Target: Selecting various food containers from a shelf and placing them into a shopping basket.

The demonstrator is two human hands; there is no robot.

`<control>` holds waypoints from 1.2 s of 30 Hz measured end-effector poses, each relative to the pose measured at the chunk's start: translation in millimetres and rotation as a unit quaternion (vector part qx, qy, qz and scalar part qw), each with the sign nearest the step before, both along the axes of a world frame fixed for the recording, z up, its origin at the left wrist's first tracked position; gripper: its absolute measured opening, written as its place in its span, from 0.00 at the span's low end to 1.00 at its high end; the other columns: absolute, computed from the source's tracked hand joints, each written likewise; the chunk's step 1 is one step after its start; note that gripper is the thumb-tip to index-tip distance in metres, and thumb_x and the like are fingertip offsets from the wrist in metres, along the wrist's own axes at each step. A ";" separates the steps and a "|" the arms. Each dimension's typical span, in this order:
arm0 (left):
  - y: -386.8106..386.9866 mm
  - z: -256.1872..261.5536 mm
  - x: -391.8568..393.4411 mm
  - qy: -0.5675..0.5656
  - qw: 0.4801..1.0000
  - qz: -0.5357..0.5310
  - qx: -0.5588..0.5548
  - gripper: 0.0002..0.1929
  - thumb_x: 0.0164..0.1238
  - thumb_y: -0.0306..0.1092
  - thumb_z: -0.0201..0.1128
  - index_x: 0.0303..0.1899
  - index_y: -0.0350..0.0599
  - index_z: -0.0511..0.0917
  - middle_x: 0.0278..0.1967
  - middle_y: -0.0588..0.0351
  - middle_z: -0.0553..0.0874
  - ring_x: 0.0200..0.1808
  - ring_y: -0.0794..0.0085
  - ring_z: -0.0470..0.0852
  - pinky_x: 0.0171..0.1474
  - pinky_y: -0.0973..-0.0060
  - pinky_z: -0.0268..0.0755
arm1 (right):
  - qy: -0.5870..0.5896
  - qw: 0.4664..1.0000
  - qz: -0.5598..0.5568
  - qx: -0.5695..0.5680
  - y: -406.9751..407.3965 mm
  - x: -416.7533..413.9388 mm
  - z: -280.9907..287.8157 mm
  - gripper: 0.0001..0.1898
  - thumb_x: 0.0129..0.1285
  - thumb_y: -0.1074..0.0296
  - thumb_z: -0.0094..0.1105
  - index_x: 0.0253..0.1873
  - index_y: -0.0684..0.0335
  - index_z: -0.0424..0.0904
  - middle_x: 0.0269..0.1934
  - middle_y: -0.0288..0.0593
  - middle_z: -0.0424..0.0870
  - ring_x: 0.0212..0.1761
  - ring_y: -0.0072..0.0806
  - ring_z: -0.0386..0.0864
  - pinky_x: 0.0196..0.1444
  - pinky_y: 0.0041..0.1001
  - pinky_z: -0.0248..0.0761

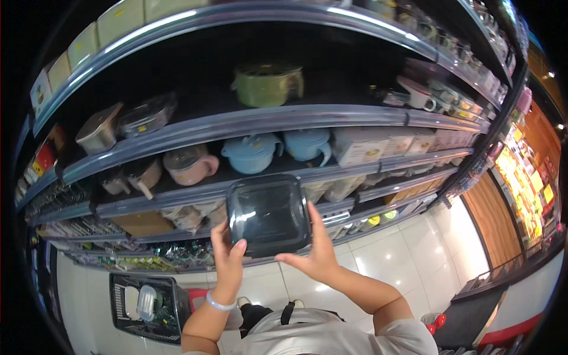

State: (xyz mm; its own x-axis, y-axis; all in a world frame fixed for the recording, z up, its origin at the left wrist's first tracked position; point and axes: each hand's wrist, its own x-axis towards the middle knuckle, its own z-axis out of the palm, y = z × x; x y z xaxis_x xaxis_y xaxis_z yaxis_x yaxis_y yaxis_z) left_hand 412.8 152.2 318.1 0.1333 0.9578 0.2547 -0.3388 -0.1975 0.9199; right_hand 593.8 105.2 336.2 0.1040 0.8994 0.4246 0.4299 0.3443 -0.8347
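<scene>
A dark, roughly square container with a glossy clear lid (268, 213) is held up in front of the shelves. My left hand (227, 250) grips its left side, the thumb resting near the front left corner. On the opposite side, my right hand (316, 248) holds the right edge, with its thumb along the front right corner. Behind the container, two blue lidded pots (250, 155) and a pink handled pot (186, 166) stand on a shelf. One shelf higher sits a green pot (267, 86) with a handle. The container's underside is hidden.
A black shopping basket (144, 330) on the tiled floor (386, 257) holds several plastic containers, at lower left. White boxes (360, 144) line the shelf at right. Metal-looking containers (100, 131) stand on the left. A dark counter (472, 319) is at lower right.
</scene>
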 end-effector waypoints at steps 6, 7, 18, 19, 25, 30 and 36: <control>43.0 60.2 103.0 0.047 0.986 -0.094 0.126 0.23 0.63 0.33 0.55 0.56 0.36 0.58 0.52 0.48 0.69 0.52 0.70 0.70 0.51 0.75 0.68 | 0.093 0.990 -0.078 0.069 4.5 85.8 54.8 0.54 0.40 0.57 0.75 0.66 0.73 0.46 0.57 0.59 0.65 0.59 0.40 0.67 0.58 0.32 0.62; 48.5 72.9 119.6 0.043 0.984 -0.115 0.127 0.23 0.63 0.35 0.55 0.55 0.36 0.58 0.52 0.47 0.69 0.50 0.70 0.71 0.46 0.76 0.72 | 0.073 0.988 -0.096 0.093 8.1 99.8 62.4 0.52 0.41 0.58 0.75 0.65 0.73 0.48 0.56 0.57 0.67 0.57 0.38 0.69 0.57 0.30 0.63; 142.5 161.5 238.9 0.144 0.953 -0.131 0.232 0.23 0.66 0.46 0.54 0.47 0.32 0.64 0.35 0.52 0.79 0.34 0.76 0.75 0.37 0.78 0.68 | 0.002 0.973 -0.195 0.121 83.4 227.9 138.9 0.46 0.44 0.54 0.71 0.62 0.74 0.56 0.54 0.57 0.70 0.58 0.38 0.68 0.59 0.31 0.59; 149.1 169.3 248.3 0.167 0.949 -0.124 0.238 0.24 0.66 0.48 0.54 0.47 0.32 0.65 0.34 0.52 0.79 0.35 0.74 0.75 0.39 0.77 0.68 | 0.002 0.973 -0.196 0.121 91.1 240.4 145.0 0.46 0.44 0.54 0.71 0.62 0.74 0.56 0.54 0.57 0.70 0.58 0.38 0.68 0.59 0.31 0.59; 189.3 195.3 304.6 0.194 0.945 -0.163 0.209 0.36 0.63 0.56 0.53 0.55 0.24 0.61 0.47 0.43 0.73 0.49 0.66 0.73 0.55 0.73 0.64 | 0.031 0.983 -0.179 0.038 126.6 307.1 184.8 0.45 0.45 0.48 0.68 0.63 0.72 0.58 0.46 0.50 0.75 0.44 0.31 0.77 0.34 0.23 0.72; 217.6 204.0 346.9 0.281 0.928 -0.085 0.230 0.40 0.59 0.60 0.54 0.52 0.21 0.65 0.44 0.35 0.76 0.46 0.60 0.76 0.49 0.73 0.68 | -0.004 0.988 -0.151 0.019 156.9 356.2 197.4 0.43 0.50 0.46 0.63 0.64 0.70 0.57 0.31 0.42 0.73 0.30 0.24 0.73 0.28 0.21 0.71; 214.6 200.9 373.2 0.299 0.931 -0.063 0.198 0.39 0.60 0.60 0.53 0.54 0.24 0.65 0.47 0.36 0.75 0.49 0.59 0.74 0.53 0.72 0.63 | -0.047 0.990 -0.136 -0.013 177.2 394.4 196.1 0.45 0.50 0.46 0.63 0.64 0.75 0.55 0.24 0.42 0.73 0.20 0.22 0.72 0.20 0.20 0.65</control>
State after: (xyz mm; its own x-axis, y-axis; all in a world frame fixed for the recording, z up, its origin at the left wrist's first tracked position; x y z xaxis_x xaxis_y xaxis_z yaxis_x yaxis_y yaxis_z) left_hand 786.0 366.8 519.0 0.4699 0.7718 0.4284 0.1673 -0.5543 0.8153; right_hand 988.2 282.4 532.2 0.3046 0.8547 0.4204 0.5794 0.1840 -0.7940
